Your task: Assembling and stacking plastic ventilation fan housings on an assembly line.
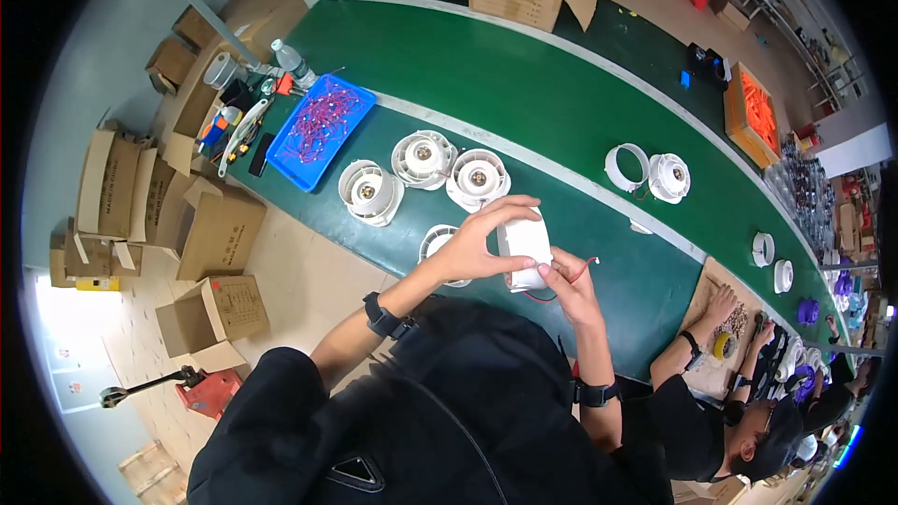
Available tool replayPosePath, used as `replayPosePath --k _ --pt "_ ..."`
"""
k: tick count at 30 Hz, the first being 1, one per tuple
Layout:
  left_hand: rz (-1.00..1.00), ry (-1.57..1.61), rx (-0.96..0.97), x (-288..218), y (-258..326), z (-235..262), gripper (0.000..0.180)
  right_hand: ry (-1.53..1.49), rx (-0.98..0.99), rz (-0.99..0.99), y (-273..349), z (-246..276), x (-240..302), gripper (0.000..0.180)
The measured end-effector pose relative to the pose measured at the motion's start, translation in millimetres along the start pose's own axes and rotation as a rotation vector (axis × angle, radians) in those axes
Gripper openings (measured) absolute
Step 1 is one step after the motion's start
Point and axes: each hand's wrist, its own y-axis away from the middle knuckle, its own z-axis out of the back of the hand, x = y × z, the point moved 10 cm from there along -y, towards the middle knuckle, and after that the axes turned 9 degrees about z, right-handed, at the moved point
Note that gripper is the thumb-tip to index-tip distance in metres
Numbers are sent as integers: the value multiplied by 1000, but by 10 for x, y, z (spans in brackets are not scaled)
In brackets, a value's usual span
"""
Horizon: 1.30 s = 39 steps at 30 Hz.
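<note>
A white round plastic fan housing [527, 241] is held up on its side over the near edge of the green bench. My left hand [472, 245] grips it, fingers over the top and thumb at its lower face. My right hand [572, 290] closes on its lower right edge, thumb pressed to the housing. A red wire [589, 267] sticks out by my right fingers, and part of it hangs below the housing. Just left of my hands stand white fan units [478, 179] with brass-coloured centres. Another white unit [436, 241] is partly hidden behind my left hand.
A blue tray [305, 171] of red and purple wires lies at the left, near a bottle [293, 63], phone [261, 155] and tools. Beyond a pale rail, the green belt [524, 75] carries white rings and fan units. A co-worker [697, 411] works at the right. Cardboard boxes [220, 224] stand left.
</note>
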Motion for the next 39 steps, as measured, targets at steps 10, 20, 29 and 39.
replayPosePath --k 10,20,29,39 --pt "92 395 -203 371 -31 173 45 8 44 -4 168 119 -95 26" --pt "351 791 48 604 33 46 47 212 30 -41 80 177 -371 15" --pt "423 821 -86 892 37 84 22 -27 105 13 -41 56 -174 21" --pt "773 668 -274 1508 93 85 22 -138 -368 -123 -298 709 -417 62"
